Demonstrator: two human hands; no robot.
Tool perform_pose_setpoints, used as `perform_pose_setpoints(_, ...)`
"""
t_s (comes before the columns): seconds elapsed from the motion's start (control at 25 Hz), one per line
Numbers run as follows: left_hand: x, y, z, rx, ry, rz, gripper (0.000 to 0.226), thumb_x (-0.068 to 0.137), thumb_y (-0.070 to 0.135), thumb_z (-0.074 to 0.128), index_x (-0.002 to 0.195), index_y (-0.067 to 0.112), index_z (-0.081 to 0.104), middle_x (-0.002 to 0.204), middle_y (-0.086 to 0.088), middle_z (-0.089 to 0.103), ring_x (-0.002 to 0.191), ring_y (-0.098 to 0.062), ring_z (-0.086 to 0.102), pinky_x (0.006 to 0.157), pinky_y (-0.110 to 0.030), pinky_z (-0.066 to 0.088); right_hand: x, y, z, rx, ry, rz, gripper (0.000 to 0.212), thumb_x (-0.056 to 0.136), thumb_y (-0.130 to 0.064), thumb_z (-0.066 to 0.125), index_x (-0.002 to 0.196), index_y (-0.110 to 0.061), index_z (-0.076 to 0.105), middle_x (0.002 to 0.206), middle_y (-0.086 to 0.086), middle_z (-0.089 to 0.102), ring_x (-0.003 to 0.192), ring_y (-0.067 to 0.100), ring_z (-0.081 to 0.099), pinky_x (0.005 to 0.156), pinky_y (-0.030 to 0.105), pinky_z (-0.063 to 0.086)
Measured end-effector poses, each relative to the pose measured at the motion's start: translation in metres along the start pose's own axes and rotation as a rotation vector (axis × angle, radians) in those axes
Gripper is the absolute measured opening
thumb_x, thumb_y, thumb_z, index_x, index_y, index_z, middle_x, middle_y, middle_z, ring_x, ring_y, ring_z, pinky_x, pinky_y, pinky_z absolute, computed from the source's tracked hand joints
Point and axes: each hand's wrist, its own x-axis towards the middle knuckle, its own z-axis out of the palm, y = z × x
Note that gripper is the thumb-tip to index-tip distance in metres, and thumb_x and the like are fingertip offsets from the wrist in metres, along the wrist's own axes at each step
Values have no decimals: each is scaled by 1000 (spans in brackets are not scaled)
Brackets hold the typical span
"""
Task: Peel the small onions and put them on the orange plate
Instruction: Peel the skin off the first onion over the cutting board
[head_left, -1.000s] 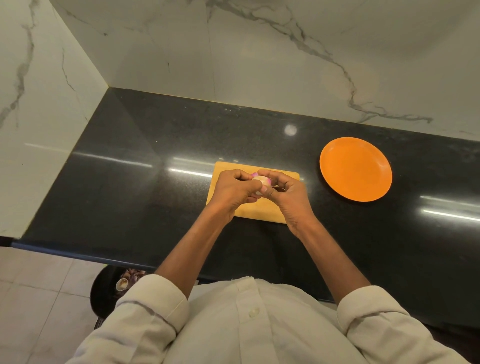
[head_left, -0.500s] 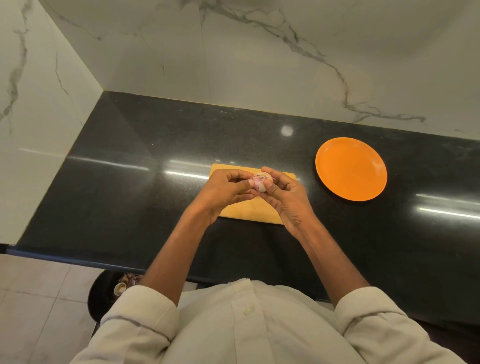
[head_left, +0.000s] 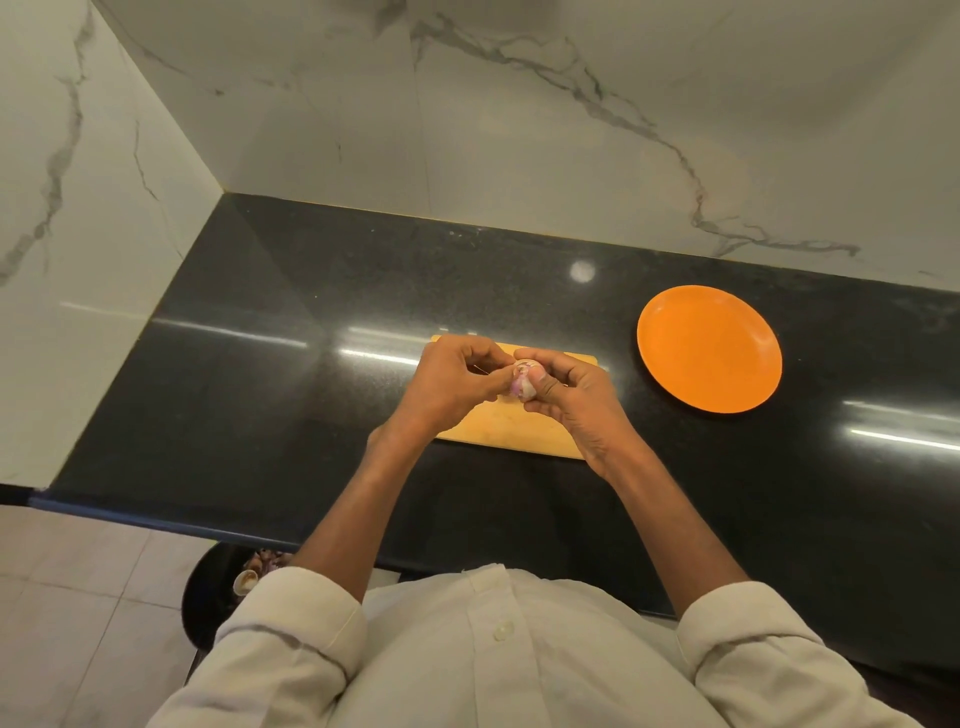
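Black polished surface (head_left: 260, 395) under marble walls, with a wooden cutting board (head_left: 506, 431) taken as landmark. A small onion (head_left: 523, 382) is held above the board's middle, pinched between the closed fingers of the left hand (head_left: 452, 387) and right hand (head_left: 574, 397), skin partly lifted. The orange plate (head_left: 709, 348) lies empty well right of the board, nearer the right hand, so placing is judged a rightward carry.

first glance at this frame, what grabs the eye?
The bare orange plate, bright against the black countertop, sits right of centre near the marble wall. At centre, the left hand and right hand meet over a wooden cutting board, pinching a small onion that shows purple and white between the fingertips. Low on the left, past the counter's edge, a dark bin holds scraps.
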Motion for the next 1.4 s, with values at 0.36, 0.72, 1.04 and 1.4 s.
perform_pose_setpoints(0.36, -2, -2, 23, 223, 172, 148, 8, 91, 10, 77, 86, 8, 70, 64, 8, 64, 55, -3, 60, 56, -16, 45, 0, 4, 4, 1, 34, -46, 29, 102, -15, 68, 130, -11, 73, 117, 11, 78, 107, 29, 76, 90, 40, 64)
perform_pose_setpoints(0.72, -1, -3, 16, 77, 157, 146, 6, 99, 9, 74, 104, 8, 77, 89, -2, 78, 77, -16, 75, 71, -32, 65, -4, -3, 3, 137, 28, -37, 26, 101, -13, 68, 127, -13, 73, 118, 6, 78, 112, 25, 75, 89, 34, 63)
perform_pose_setpoints(1.04, -1, 4, 4, -57, 93, 98, 10, 98, 5, 76, 99, -5, 75, 87, -12, 80, 75, -20, 80, 67, -22, 62, -4, -5, 0, 95, -2, -28, 33, 99, -13, 70, 132, -11, 72, 120, 3, 78, 115, 23, 74, 92, 37, 63)
perform_pose_setpoints(1.4, -6, 1, 18, 42, 207, 151, 10, 94, 10, 79, 92, 6, 71, 81, -3, 78, 72, -16, 77, 72, -45, 64, -3, -6, -4, 48, -42, -67, 33, 99, -11, 70, 132, -11, 71, 125, 9, 75, 118, 23, 73, 94, 37, 63)
